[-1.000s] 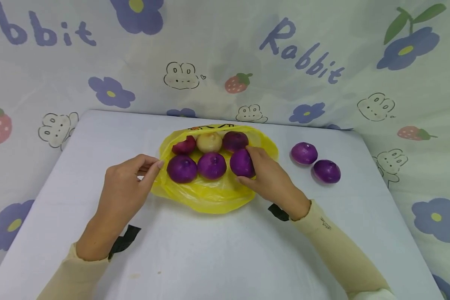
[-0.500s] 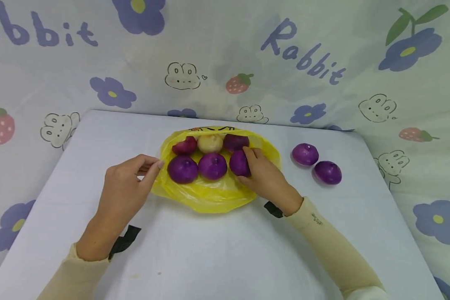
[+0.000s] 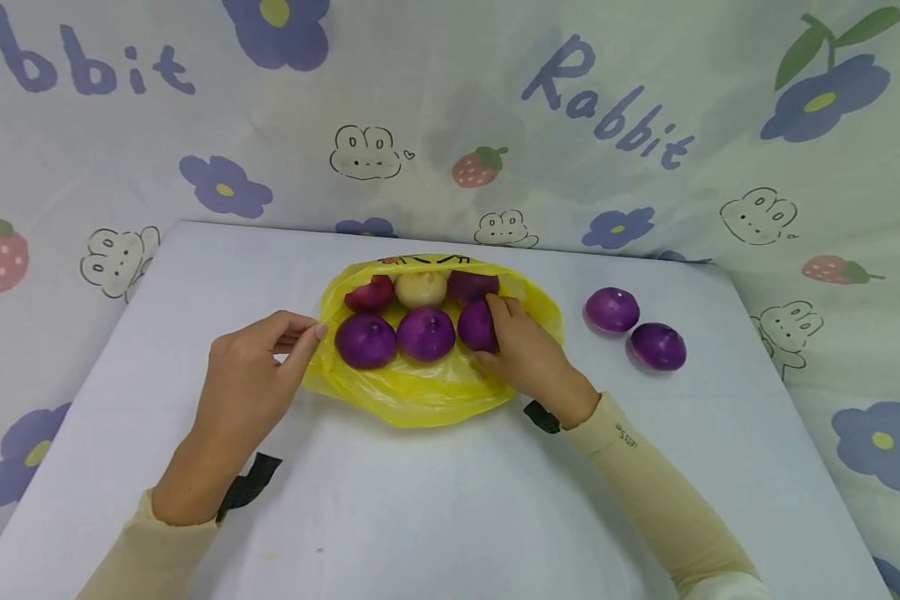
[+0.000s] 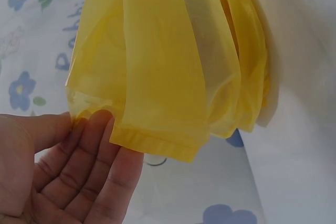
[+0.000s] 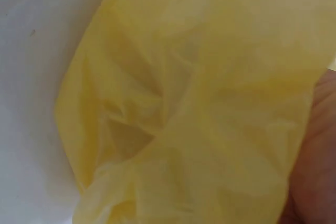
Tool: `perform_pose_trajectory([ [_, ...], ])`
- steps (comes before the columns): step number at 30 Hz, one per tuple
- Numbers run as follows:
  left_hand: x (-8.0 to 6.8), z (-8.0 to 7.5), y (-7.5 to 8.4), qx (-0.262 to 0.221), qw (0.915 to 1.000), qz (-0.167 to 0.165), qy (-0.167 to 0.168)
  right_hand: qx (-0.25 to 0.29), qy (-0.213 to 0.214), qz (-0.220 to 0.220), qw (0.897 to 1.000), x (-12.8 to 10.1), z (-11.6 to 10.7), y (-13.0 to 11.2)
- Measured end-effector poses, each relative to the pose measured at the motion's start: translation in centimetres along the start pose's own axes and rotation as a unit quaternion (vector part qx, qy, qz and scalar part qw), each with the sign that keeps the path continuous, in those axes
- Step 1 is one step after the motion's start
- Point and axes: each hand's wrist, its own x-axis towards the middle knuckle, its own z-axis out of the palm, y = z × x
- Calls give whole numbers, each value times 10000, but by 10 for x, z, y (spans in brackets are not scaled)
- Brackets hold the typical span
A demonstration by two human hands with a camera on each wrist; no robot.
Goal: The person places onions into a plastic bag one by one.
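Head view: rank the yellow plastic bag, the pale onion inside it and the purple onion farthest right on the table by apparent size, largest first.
1. Yellow plastic bag, by far the largest.
2. Purple onion farthest right.
3. Pale onion, slightly smaller in look, but it lies farther from the camera, so ranks two and three are unsure.

You are working in what looks like a home corner set up for recording rather than a kitchen or shop. A white table stands before you, and behind its far edge and past both side edges hangs a printed cloth backdrop with purple flowers, strawberries, cartoon rabbits and the word "Rabbit". Near the far edge lies a yellow plastic bag of purple onions, ordinary household produce.
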Motion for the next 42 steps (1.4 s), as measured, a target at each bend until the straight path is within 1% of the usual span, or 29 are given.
perform_pose_trajectory([
  [7,0,-1,0,18,10000,9,16,11,-69,86,9999,1,2,0],
  [15,0,-1,1,21,10000,6,0,80,-147,76,9998,1,4,0],
  [22,0,0,2,36,10000,-6,-10,19,-71,26,10000,-1,3,-1],
  [28,1,0,2,53,10000,25,5,-163,-4,51,9999,-16,-10,-11],
  [33,1,0,1,50,10000,19,16,-263,109,-3,9996,-31,-22,-14],
  [42,0,-1,1,39,10000,42,11,-138,172,-109,9997,-55,-38,-13],
])
